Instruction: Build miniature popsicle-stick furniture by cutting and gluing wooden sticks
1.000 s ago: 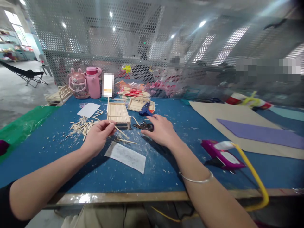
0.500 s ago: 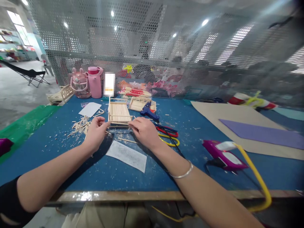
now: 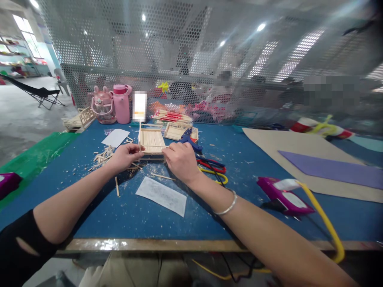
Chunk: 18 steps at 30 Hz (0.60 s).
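Observation:
A small frame built of thin wooden sticks (image 3: pixel 152 137) stands on the blue table, its slatted base of side-by-side sticks facing up. My left hand (image 3: pixel 127 156) is closed in a pinch at its front left corner, beside an upright post. My right hand (image 3: pixel 181 162) pinches at the front right corner. Between my fingertips a thin wooden stick (image 3: pixel 154 147) runs across the front of the frame. Just behind my right hand lies a blue glue gun (image 3: pixel 188 139). Scraps of cut sticks (image 3: pixel 103 156) are heaped left of the frame.
Nearer me lie a grey-white strip (image 3: pixel 161 196) and a loose stick (image 3: pixel 117 186). Pliers with red and yellow handles (image 3: pixel 214 169) rest at right, near a purple device (image 3: pixel 285 196) with a yellow cord. Pink bottles (image 3: pixel 121 105) stand at the back before a perforated metal screen (image 3: pixel 119 52).
My left hand has shifted right and slightly up against the frame's corner, uncovering a loose stick on the table. My right hand has risen slightly. The view has swung slightly left.

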Available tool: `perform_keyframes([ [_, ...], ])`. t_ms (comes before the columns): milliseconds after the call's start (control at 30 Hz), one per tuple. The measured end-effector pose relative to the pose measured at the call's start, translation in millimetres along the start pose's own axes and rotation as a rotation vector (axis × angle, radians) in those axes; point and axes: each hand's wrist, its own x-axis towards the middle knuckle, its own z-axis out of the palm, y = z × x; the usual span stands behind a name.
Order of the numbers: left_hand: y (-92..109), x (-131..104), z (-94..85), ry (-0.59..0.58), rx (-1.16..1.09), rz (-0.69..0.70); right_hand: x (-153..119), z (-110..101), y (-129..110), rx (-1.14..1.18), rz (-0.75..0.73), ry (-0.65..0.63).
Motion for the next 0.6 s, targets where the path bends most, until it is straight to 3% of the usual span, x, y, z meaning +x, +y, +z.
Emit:
perform_keyframes([
  [367, -3.1, 0.0, 1.3, 0.026, 0.047, 0.047, -1.9, 10.0, -3.0, 0.17, 0.095, 0.007],
  [500, -0.7, -2.9, 4.6, 0.047, 0.041, 0.027, -4.9, 17.3, 4.5, 0.566, 0.321, 0.104],
  [600, -1.4, -3.1, 5.3, 0.054, 0.041, 0.014, -6.5, 25.1, 14.6, 0.877, 0.459, 0.038],
])
